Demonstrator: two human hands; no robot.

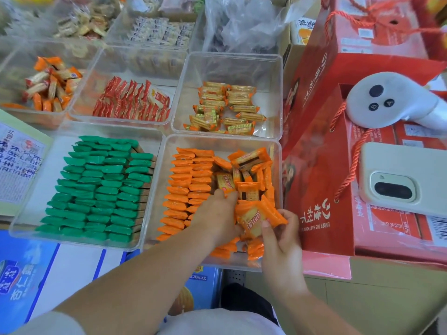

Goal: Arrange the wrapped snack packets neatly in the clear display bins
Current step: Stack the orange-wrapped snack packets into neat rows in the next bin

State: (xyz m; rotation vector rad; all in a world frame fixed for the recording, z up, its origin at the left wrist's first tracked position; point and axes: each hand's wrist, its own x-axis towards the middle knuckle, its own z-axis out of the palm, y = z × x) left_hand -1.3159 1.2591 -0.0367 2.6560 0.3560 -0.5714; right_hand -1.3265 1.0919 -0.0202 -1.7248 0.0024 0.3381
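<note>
Right hand (pixel 280 240) pinches orange packets (pixel 256 220) low inside the clear bin (pixel 158 180); left hand (pixel 215 218) grips them too.

Red gift bag (pixel 316 189): "UNDER THE HAWTHORN", upside-down from here, beside large white Chinese characters, 山楂树下. White controller (pixel 387 100) on top: buttons "A", "B". Blue carton (pixel 205 281) under bin: "240mL×20". Second blue carton (pixel 21 281), far left: 杏仁. Printed sheet (pixel 19 160), left edge: dense Chinese text, too blurred. Orange packet (pixel 256 221): wrapper print unreadable.
</note>
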